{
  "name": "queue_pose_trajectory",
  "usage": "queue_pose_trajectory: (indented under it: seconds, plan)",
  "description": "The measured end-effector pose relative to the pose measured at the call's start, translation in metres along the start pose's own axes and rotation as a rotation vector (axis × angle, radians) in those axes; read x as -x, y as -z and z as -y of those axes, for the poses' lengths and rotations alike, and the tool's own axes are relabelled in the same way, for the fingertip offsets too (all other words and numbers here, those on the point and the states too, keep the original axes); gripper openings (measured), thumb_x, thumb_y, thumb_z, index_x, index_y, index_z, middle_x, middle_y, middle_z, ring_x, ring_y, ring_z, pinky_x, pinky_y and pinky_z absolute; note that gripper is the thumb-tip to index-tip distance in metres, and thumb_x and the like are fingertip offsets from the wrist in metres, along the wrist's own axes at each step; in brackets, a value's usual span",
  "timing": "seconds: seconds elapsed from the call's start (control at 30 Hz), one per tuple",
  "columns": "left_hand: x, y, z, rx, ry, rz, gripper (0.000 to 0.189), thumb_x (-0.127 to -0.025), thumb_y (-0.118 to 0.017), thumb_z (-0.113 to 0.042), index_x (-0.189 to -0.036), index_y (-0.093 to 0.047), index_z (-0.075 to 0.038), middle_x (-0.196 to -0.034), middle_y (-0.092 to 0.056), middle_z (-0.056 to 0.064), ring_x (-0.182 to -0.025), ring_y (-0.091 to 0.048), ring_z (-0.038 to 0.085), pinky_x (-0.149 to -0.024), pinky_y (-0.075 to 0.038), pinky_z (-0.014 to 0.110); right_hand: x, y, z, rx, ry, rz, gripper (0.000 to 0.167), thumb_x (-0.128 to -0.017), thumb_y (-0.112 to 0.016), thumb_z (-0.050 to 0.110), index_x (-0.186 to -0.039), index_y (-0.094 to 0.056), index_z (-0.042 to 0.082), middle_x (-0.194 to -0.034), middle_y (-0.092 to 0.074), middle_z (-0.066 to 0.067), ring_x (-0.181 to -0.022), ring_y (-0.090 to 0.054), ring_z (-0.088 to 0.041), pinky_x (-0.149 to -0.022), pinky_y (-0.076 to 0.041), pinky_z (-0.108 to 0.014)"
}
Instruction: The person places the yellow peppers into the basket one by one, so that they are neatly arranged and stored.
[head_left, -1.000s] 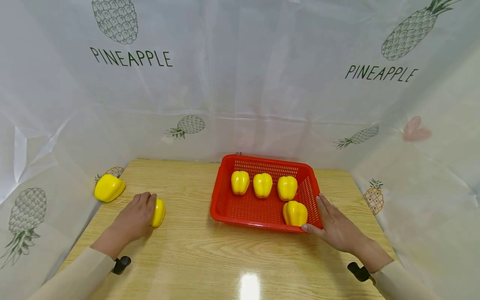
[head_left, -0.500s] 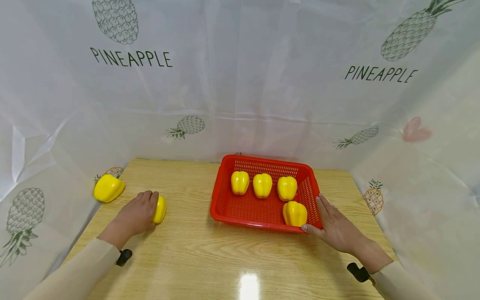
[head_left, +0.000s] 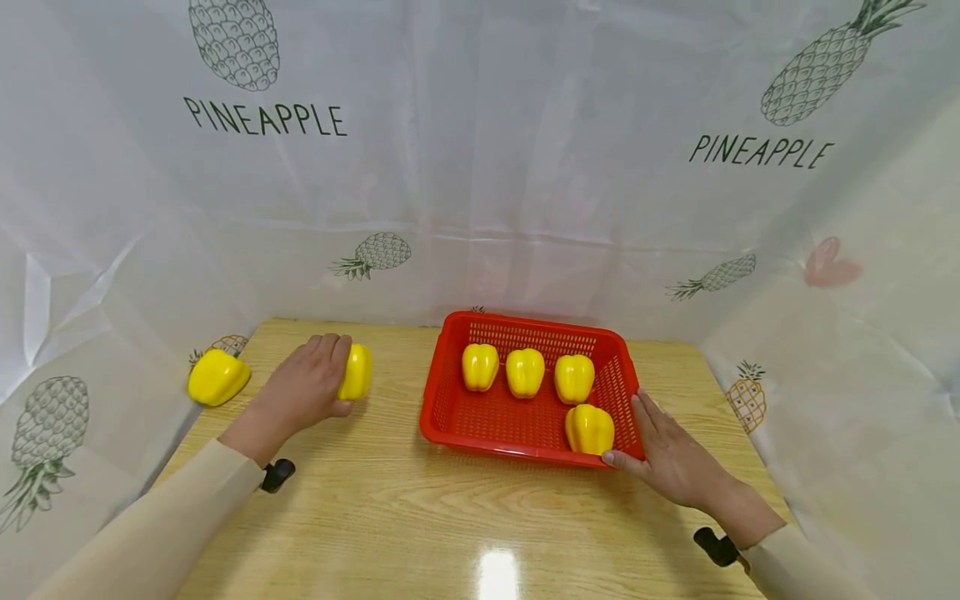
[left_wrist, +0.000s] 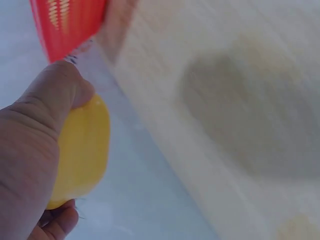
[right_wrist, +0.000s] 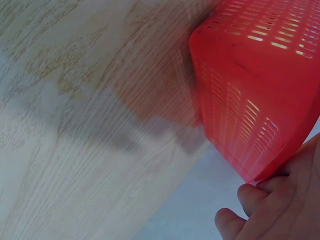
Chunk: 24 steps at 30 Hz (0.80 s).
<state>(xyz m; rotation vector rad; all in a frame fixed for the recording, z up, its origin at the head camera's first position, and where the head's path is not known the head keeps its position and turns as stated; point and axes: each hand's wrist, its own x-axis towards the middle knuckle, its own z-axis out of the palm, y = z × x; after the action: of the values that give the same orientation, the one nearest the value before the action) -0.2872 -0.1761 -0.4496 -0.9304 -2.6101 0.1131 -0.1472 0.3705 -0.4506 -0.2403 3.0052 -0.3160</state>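
My left hand (head_left: 311, 383) grips a yellow bell pepper (head_left: 357, 372) at the left of the table. In the left wrist view, the thumb lies over one end of this pepper (left_wrist: 82, 150) and fingertips show at its other end; a shadow lies apart on the wood. My right hand (head_left: 675, 454) rests against the near right corner of the red basket (head_left: 480, 443), its fingers straight along the right side and its thumb at the front rim. From the right wrist, loosely bent fingers show beside the basket wall (right_wrist: 250, 75). Several yellow bell peppers (head_left: 525, 372) sit inside the basket.
Another yellow bell pepper (head_left: 217, 377) lies at the table's left edge, against the pineapple-printed sheet (head_left: 525, 167) that surrounds the back and sides. The wooden table (head_left: 420, 533) has a bright reflection near its front.
My left hand has carried its bell pepper to the right and away from me, off its earlier place on the table. The right hand and the basket have stayed where they were.
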Motion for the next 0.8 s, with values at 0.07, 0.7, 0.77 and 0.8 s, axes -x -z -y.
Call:
queue_pose_trajectory:
  seconds: [0.07,0.7,0.77,0.8]
  plan:
    - [-0.009,0.006,-0.004,-0.010,-0.012,0.003,0.097,-0.072,-0.094,-0.045,-0.132,-0.044,0.013,-0.114,-0.057,0.027,-0.100,-0.057,0.040,-0.094,-0.055,0.048,0.001,0.000,0.000,0.001,0.001,-0.002,0.113,-0.098,-0.055,0.072,-0.164,-0.015,-0.010,-0.172,-0.013,-0.032,-0.153,-0.028,-0.057,-0.122,-0.026,-0.070]
    - [-0.101,0.044,-0.075,-0.006,-0.071,0.146,0.094,-0.080,-0.085,-0.053,-0.142,-0.046,0.007,-0.124,-0.059,0.021,-0.109,-0.056,0.034,-0.104,-0.055,0.042,0.001,0.001,-0.002,0.029,0.004,-0.012,0.112,-0.098,-0.052,0.074,-0.163,-0.019,-0.011,-0.171,-0.015,-0.032,-0.152,-0.026,-0.058,-0.120,-0.031,-0.069]
    - [-0.110,0.044,-0.086,0.004,-0.080,0.172,0.095,-0.082,-0.083,-0.054,-0.144,-0.045,0.006,-0.127,-0.058,0.020,-0.112,-0.056,0.034,-0.106,-0.054,0.042,0.001,0.000,-0.001,0.035,0.001,-0.009,0.113,-0.097,-0.052,0.075,-0.163,-0.019,-0.011,-0.172,-0.015,-0.031,-0.154,-0.026,-0.056,-0.122,-0.028,-0.068]
    - [-0.114,0.045,-0.092,0.010,-0.084,0.188,0.094,-0.082,-0.082,-0.054,-0.144,-0.045,0.006,-0.128,-0.058,0.020,-0.113,-0.055,0.034,-0.107,-0.053,0.042,0.000,0.000,-0.001,0.037,0.001,-0.008,0.113,-0.097,-0.052,0.075,-0.163,-0.019,-0.011,-0.172,-0.015,-0.031,-0.154,-0.025,-0.055,-0.122,-0.027,-0.068]
